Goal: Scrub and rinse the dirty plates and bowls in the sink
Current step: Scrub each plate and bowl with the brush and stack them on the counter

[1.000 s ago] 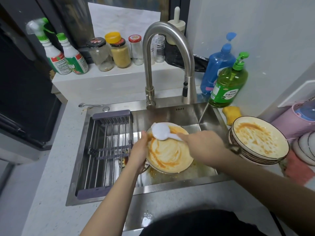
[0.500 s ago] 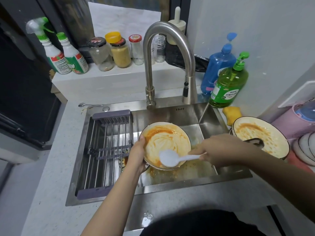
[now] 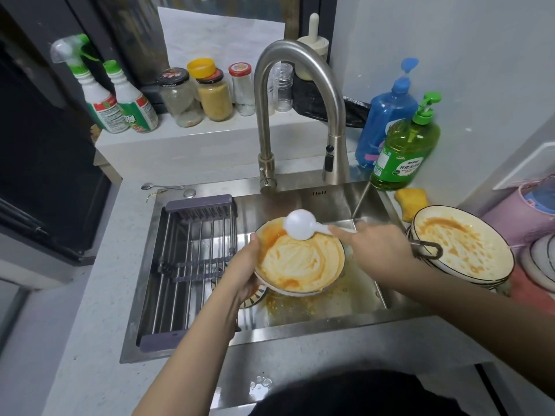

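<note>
Scrubbing sauce-smeared bowl over sink

Sink [image 3: 300, 202] basin sat right of the drying rack [image 3: 192, 265], floor open in front. Dirty stack [image 3: 462, 247] overhung the right rim. Bowl [image 3: 300, 262] was tilted mid-basin, left hand [image 3: 244, 274] gripping its left rim. Right hand [image 3: 378, 250] held the white brush [image 3: 300, 225] at its far edge.

cream plate [image 3: 300, 262] smeared orange, white spoon [image 3: 300, 225], steel-grey sink [image 3: 330, 322], green soap bottle [image 3: 404, 154] beside a blue one [image 3: 386, 118], yellow sponge [image 3: 412, 202], maybe a blue-patterned dish [image 3: 255, 298] underneath.
</note>
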Tool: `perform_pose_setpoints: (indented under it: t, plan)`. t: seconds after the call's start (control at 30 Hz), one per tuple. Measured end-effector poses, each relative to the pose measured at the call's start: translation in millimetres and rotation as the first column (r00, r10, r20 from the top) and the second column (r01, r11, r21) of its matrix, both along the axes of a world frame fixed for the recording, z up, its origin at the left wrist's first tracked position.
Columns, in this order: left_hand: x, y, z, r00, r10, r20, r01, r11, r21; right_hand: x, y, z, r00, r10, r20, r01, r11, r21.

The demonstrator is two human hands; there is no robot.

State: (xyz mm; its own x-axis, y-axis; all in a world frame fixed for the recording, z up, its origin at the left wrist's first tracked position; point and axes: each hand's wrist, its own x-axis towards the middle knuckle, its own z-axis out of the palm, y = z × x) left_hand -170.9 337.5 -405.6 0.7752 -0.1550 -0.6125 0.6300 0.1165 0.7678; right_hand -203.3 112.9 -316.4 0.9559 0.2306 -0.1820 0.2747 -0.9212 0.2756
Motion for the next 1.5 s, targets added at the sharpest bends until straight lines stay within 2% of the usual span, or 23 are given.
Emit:
perform_pose_setpoints:
  t: [0.1, 0.17, 0.27, 0.4, 0.53, 0.6, 0.67, 0.77, 0.9, 1.0, 1.1, 1.2, 1.3, 1.4, 1.5]
  plan:
    - [3.8, -1.3, -0.5, 0.999, 0.012, 0.036, -0.014, 0.998, 0.065, -2.2, 6.8, 0.2, 0.999, -0.03, -0.014, 0.031, 1.0, 0.002]
    - [3.7, -6.9, -0.4, 0.998, -0.008, 0.067, 0.001, 0.994, 0.11, -2.6, 17.4, -2.3, 0.999, 0.021, -0.037, -0.019, 0.999, 0.046]
    - [2.9, -8.4, -0.8, 0.999, 0.007, 0.044, -0.011, 0.996, 0.09, -2.1, 23.4, -9.0, 0.996, 0.071, -0.044, -0.065, 0.99, 0.124]
    - [9.4, -2.3, 1.6, 0.995, 0.036, 0.096, -0.049, 0.989, 0.142, 5.0, 5.3, -1.0, 0.996, -0.067, -0.061, 0.071, 0.995, 0.076]
    - [12.8, 4.5, -0.7, 0.975, 0.09, 0.205, -0.138, 0.963, 0.23, -5.8, 2.7, 15.5, 0.962, -0.029, -0.271, 0.047, 0.997, 0.06]
    - [11.8, 3.3, -0.9, 0.969, 0.077, 0.236, -0.132, 0.965, 0.227, -10.5, 7.2, 22.0, 0.921, 0.037, -0.389, 0.015, 0.991, 0.129]
    - [11.0, -0.3, 2.1, 0.976, 0.039, 0.217, -0.09, 0.968, 0.235, -7.8, 13.3, 22.3, 0.899, 0.074, -0.432, 0.035, 0.97, 0.239]
    - [8.7, -2.9, 2.9, 0.987, 0.0, 0.163, -0.035, 0.977, 0.212, 3.3, 20.8, 17.1, 0.937, 0.031, -0.348, 0.072, 0.957, 0.281]
    - [5.7, 4.5, 1.8, 0.984, -0.007, 0.18, -0.012, 0.995, 0.102, 10.3, 11.2, 9.2, 0.976, -0.073, -0.204, 0.115, 0.973, 0.201]
    - [4.1, 9.5, 0.6, 0.986, 0.11, 0.125, -0.113, 0.994, 0.011, 2.6, 5.4, 17.6, 0.958, -0.039, -0.284, 0.073, 0.991, 0.113]
    - [3.7, 7.9, -2.3, 0.986, 0.087, 0.142, -0.088, 0.996, 0.006, -10.0, 20.0, 26.7, 0.924, 0.086, -0.373, -0.022, 0.985, 0.172]
    - [1.6, 0.0, 0.5, 0.989, 0.03, 0.145, -0.035, 0.999, 0.029, -2.4, 32.0, 18.9, 0.956, 0.059, -0.289, 0.024, 0.961, 0.275]
    - [-1.5, -1.6, 4.6, 0.988, 0.062, 0.143, -0.053, 0.997, -0.064, 11.0, 25.6, 14.4, 0.979, -0.064, -0.192, 0.104, 0.974, 0.202]
    - [1.7, 7.1, 0.9, 0.982, 0.134, 0.134, -0.122, 0.988, -0.091, 6.2, 14.6, 26.3, 0.957, -0.064, -0.283, 0.095, 0.991, 0.097]
    - [3.2, 2.6, 3.5, 0.984, 0.153, 0.093, -0.148, 0.987, -0.062, -6.1, 24.9, 32.8, 0.939, 0.064, -0.338, 0.001, 0.982, 0.189]
